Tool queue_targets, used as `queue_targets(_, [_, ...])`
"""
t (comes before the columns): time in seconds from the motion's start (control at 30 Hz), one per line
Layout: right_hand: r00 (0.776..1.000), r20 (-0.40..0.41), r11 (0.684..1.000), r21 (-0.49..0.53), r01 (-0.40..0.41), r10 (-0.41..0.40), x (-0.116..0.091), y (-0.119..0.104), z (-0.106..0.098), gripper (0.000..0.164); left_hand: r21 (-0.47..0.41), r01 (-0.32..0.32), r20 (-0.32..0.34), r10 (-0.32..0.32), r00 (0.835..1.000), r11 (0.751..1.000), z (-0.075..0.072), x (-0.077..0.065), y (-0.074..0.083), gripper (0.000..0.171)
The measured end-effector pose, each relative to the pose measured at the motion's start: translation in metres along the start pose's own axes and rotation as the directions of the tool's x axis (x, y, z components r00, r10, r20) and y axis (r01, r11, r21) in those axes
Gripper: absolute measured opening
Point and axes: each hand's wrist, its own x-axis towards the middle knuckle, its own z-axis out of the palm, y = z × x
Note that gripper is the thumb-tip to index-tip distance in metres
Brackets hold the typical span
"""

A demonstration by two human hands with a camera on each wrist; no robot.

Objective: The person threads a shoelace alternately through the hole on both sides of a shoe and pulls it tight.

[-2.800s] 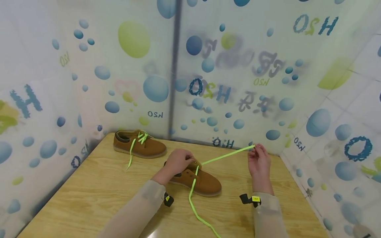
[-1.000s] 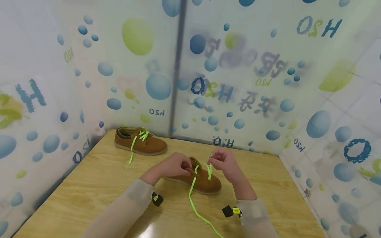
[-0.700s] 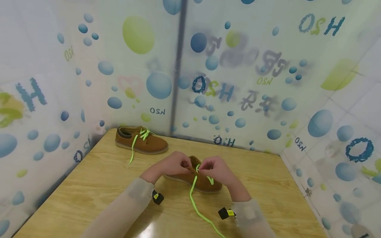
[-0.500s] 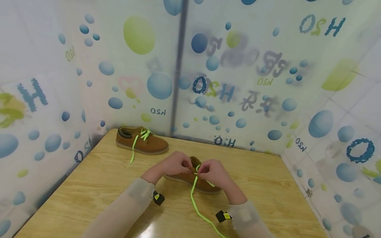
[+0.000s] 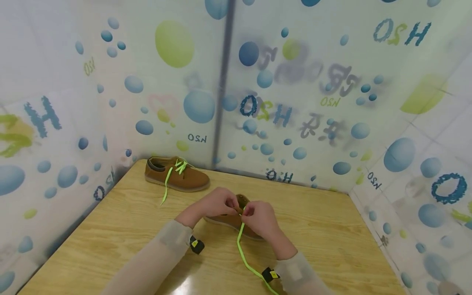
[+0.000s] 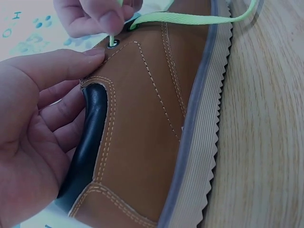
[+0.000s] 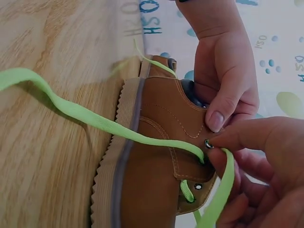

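Note:
A brown shoe [image 5: 226, 220] with a bright green shoelace [image 5: 243, 254] stands on the wooden table, its toe partly behind my right hand. My left hand [image 5: 219, 203] grips the lace flap on the near side, thumb [image 6: 78, 64] outside and fingers inside the collar. With thumb and forefinger, my right hand [image 5: 261, 220] pinches one end of the lace right at an eyelet [image 6: 113, 43] of that flap. In the left wrist view the lace end stands in this eyelet. The other lace end leaves a neighbouring eyelet and trails over the table toward me.
A second brown shoe [image 5: 178, 177], laced in green with one end hanging down, stands at the table's back left corner. Patterned walls [image 5: 276, 123] enclose the table [image 5: 110, 246] at the back and both sides.
My right hand came in from the far right, where it held the lace stretched out, to the near flap's eyelet. My left hand stayed at the shoe, moving from its tongue area to the near flap.

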Motion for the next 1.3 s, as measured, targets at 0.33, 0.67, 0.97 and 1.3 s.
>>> queue_targets(0.33, [0.995, 0.014, 0.989, 0.111, 0.093, -0.096, 0.0004, -0.0034, 0.0002, 0.014, -0.010, 0.000, 0.016, 0.000, 1.000, 1.000, -0.0020, 0.0002, -0.0009, 0.008])
queue_targets(0.67, [0.996, 0.001, 0.993, 0.070, 0.091, -0.091, 0.0021, -0.0002, -0.0020, 0.015, -0.028, 0.012, 0.034, -0.011, 0.999, 1.000, -0.0052, 0.0013, -0.0002, 0.005])
queue_targets(0.97, [0.992, -0.033, 0.993, 0.015, 0.121, -0.121, 0.0041, 0.0018, -0.0008, 0.015, -0.030, 0.008, 0.039, -0.007, 0.999, 1.000, -0.0069, 0.0027, -0.0029, 0.005])
queue_targets(1.3, [0.990, 0.051, 0.991, 0.020, 0.133, -0.134, 0.0030, 0.0029, -0.0031, 0.010, -0.023, 0.024, 0.037, -0.023, 0.999, 0.999, -0.0043, 0.0002, -0.0029, 0.004])
